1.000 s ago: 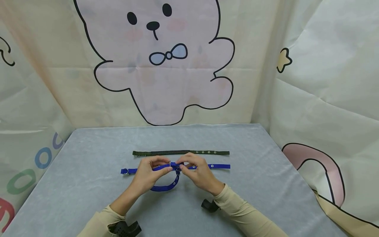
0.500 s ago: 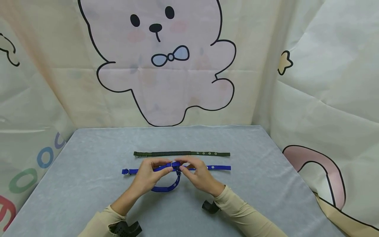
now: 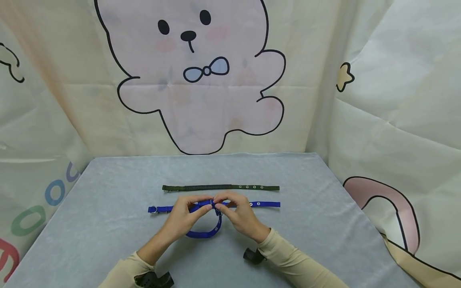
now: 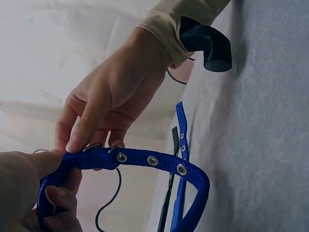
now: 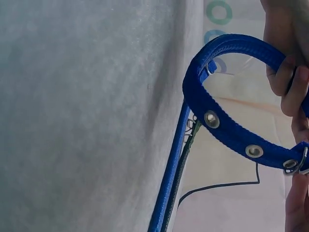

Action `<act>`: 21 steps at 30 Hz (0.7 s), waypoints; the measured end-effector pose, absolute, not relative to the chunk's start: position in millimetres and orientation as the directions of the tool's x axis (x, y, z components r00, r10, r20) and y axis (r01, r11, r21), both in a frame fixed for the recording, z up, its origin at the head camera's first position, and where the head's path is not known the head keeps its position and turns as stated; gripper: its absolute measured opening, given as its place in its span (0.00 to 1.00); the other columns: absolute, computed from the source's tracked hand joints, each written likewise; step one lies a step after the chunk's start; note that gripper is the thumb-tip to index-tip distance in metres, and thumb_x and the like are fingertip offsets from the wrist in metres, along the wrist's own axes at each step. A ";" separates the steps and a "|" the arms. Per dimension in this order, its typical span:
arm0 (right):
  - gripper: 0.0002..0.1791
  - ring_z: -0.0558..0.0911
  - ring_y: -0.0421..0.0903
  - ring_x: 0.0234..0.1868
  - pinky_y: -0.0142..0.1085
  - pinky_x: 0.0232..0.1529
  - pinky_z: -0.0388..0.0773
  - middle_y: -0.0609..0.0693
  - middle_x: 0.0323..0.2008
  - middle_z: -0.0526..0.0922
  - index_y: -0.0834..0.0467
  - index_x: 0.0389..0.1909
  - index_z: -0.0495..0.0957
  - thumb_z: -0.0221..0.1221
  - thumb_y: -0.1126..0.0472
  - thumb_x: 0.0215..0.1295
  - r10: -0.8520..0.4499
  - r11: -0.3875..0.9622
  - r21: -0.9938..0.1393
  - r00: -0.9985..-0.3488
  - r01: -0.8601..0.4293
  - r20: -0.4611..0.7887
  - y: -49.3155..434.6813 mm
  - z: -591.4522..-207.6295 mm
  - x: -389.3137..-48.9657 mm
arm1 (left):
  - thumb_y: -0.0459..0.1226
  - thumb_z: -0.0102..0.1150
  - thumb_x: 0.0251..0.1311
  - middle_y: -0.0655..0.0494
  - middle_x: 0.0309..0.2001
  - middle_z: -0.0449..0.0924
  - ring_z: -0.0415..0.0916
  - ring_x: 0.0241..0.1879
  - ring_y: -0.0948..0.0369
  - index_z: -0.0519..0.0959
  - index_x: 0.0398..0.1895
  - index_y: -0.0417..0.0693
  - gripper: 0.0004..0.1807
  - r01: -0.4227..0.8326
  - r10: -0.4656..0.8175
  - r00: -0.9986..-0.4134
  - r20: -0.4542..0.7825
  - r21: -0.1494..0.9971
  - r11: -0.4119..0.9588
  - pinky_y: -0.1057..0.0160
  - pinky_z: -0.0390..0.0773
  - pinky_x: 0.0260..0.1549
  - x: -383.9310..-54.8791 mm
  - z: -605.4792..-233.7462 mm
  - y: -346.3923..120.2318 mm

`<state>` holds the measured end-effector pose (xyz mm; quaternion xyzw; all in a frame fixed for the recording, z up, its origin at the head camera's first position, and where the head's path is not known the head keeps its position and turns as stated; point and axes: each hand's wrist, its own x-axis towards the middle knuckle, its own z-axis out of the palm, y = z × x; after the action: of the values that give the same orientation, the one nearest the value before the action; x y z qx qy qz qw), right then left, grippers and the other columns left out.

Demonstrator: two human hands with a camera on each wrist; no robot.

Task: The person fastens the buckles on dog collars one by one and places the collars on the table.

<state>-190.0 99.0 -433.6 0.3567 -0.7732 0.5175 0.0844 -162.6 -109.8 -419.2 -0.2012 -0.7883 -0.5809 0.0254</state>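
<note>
Above the table, both hands hold a blue collar [image 3: 203, 235] bent into a loop, with metal eyelets along its strap. My left hand [image 3: 181, 218] pinches one side of the buckle area between thumb and fingers. Right beside it, fingertips nearly meeting, my right hand [image 3: 240, 214] pinches the other side. In the left wrist view the eyeleted strap [image 4: 153, 160] hangs down from the fingers. The right wrist view shows the metal buckle [image 5: 303, 162] at the frame's edge, with an eyelet close to it. Fingers cover much of the fastening, so how the strap passes through cannot be told.
Behind the hands, a second blue collar [image 3: 268, 204] lies flat and straight across the grey cloth-covered table [image 3: 119, 180]. Farther back, a dark green collar [image 3: 209, 187] lies roughly parallel to it. Printed curtains [image 3: 230, 116] stand behind and at both sides of the table.
Both hands have come slightly lower with the looped collar, and their fingertips have drawn closer together over the buckle. The two collars on the table lie as before.
</note>
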 end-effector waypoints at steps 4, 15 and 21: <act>0.13 0.83 0.48 0.48 0.34 0.41 0.83 0.55 0.52 0.85 0.55 0.55 0.81 0.60 0.62 0.72 -0.483 0.226 -0.742 -0.734 -0.632 0.478 99.6 -432.5 -189.6 | 0.42 0.59 0.72 0.49 0.51 0.87 0.87 0.40 0.62 0.81 0.61 0.44 0.19 0.335 0.260 -0.927 0.270 0.908 0.252 0.65 0.85 0.41 -162.0 -419.5 -110.8; 0.25 0.79 0.38 0.30 0.30 0.28 0.75 0.54 0.37 0.89 0.52 0.71 0.69 0.56 0.62 0.76 -0.551 0.320 -0.721 -0.740 -0.615 0.386 105.8 -430.0 -198.2 | 0.37 0.58 0.72 0.44 0.28 0.75 0.65 0.18 0.69 0.75 0.68 0.45 0.23 0.297 0.216 -0.943 0.253 0.932 0.207 0.70 0.66 0.17 -167.5 -415.5 -119.7; 0.20 0.75 0.36 0.24 0.29 0.26 0.70 0.54 0.33 0.90 0.54 0.66 0.73 0.55 0.63 0.76 -0.483 0.330 -0.765 -0.795 -0.554 0.367 108.4 -429.4 -203.4 | 0.28 0.57 0.68 0.34 0.60 0.78 0.77 0.24 0.64 0.69 0.73 0.48 0.30 0.271 0.249 -0.945 0.211 0.933 0.236 0.66 0.76 0.22 -171.0 -412.7 -123.6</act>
<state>-203.4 108.4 -429.4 0.3183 -0.8146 0.4836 0.0363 -171.0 -123.6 -412.7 -0.1653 -0.7860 -0.5956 0.0092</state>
